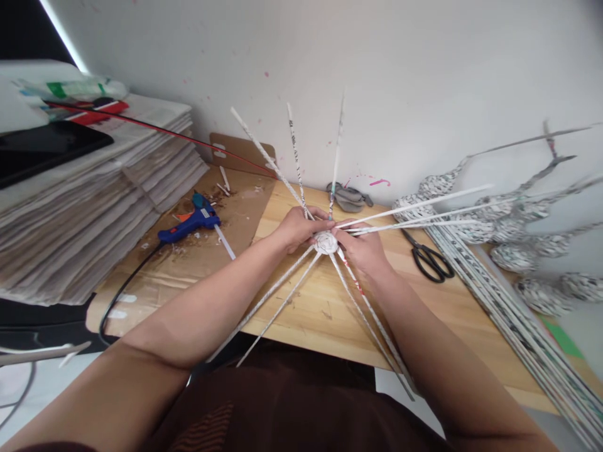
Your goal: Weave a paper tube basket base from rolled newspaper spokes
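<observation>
Both hands work on a small round weave [326, 242] of rolled newspaper tubes, its long tubes spreading outward like spokes. My left hand [301, 227] pinches the weave's far left rim, thumb and fingers closed on it. My right hand [362, 246] grips the right rim, its thumb beside the disc's centre. Several white paper tubes [414, 205] stick out to the right past this hand. Other spokes rise toward the wall, and some point down over the table's front edge. The fingers of my right hand are partly hidden under the tubes.
On cardboard at left lies a blue glue gun [191, 223] with its cord. A tall stack of newspaper [94, 207] stands beyond it. Black scissors [431, 260], a bundle of paper tubes [499, 314] and several woven paper balls [516, 257] lie right. A grey cloth-like item [349, 199] sits by the wall.
</observation>
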Available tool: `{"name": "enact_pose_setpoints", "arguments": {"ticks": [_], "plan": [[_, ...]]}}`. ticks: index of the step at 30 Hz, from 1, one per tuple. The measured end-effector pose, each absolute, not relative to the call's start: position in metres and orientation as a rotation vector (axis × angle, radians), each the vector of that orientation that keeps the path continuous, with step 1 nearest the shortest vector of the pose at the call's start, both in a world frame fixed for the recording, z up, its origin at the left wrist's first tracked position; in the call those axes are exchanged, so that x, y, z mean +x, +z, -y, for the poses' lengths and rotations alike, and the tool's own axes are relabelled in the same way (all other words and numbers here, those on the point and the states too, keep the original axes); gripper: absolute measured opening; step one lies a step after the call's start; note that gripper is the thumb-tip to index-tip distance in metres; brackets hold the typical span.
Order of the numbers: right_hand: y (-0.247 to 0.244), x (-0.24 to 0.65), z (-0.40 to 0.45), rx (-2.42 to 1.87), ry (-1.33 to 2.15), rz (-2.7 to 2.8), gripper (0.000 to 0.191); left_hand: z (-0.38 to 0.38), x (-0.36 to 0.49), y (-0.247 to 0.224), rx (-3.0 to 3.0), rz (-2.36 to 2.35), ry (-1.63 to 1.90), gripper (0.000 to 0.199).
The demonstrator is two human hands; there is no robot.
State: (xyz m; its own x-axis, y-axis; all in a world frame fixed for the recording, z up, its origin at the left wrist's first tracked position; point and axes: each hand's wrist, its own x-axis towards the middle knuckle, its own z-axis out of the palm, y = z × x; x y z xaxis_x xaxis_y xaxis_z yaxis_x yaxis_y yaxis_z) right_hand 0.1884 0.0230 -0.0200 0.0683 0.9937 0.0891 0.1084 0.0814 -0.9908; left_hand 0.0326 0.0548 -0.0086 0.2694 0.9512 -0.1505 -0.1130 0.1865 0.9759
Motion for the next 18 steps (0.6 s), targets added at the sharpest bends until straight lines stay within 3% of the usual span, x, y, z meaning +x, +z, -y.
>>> {"name": "enact_pose_setpoints", "arguments": {"ticks": [18], "plan": [[-0.012,0.187,-0.022,-1.176,1.266,1.158,0.03,-0.057,0.027,-0.004,1.078,-0.954,0.947,0.025]]}}
